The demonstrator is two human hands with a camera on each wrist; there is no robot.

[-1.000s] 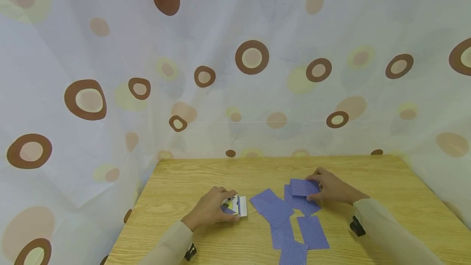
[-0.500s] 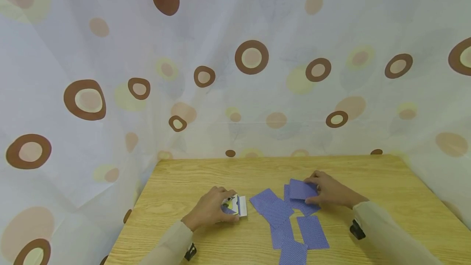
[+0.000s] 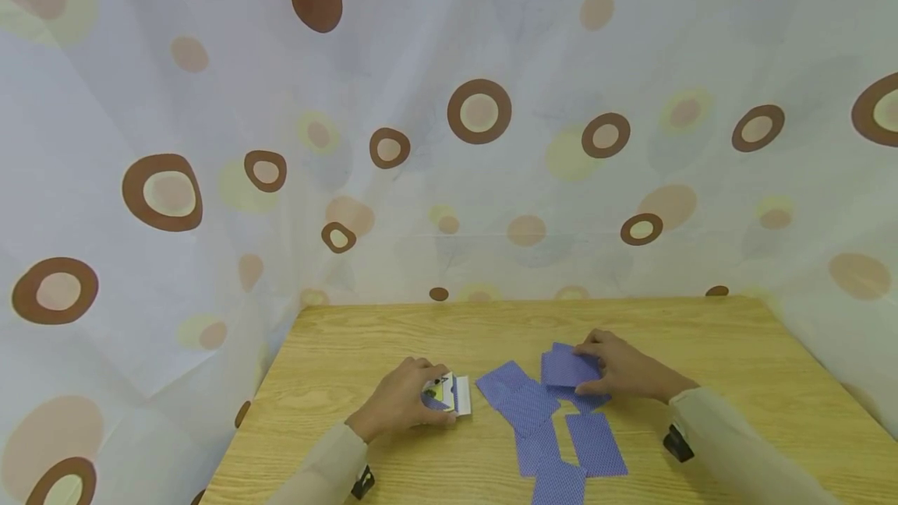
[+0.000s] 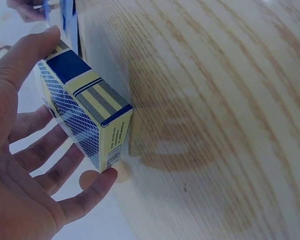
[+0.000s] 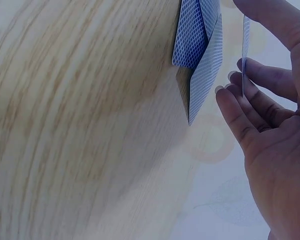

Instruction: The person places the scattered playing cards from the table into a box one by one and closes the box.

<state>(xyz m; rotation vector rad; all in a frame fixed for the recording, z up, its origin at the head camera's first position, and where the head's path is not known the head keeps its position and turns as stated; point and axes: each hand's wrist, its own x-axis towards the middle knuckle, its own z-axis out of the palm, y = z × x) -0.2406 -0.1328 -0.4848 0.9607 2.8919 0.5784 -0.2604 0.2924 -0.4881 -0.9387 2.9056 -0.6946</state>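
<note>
Blue-backed playing cards (image 3: 529, 409) lie in a loose, overlapping spread on a wooden table (image 3: 421, 330), about midway between its left and right edges and well short of its far edge; the near edge is out of view. At the side of the spread toward the table's far right corner, the right hand (image 3: 624, 369) pinches a blue-backed piece (image 3: 564, 369) between thumb and fingertips, the hand no wider apart than the piece itself. The right wrist view shows that piece edge-on and thin; whether it is one card or several squared together, I cannot tell. Nearer the table's left edge, the left hand (image 3: 398, 405) has its thumb and fingers bent around a card box (image 4: 85, 95), gripping it firmly, with a pale flap (image 3: 464, 396) standing out toward the cards. Whether the box rests on the wood or is held just above it cannot be made out. The likeliest trouble is slipping: thin, smooth cards held only at one end could fan, bend or drop if the pinch slackens. Scooping could drag neighbours along, because the cards overlap, or push loose ones toward the near edge. The flap could catch card corners, and squeezing the box too hard could buckle its walls.
</note>
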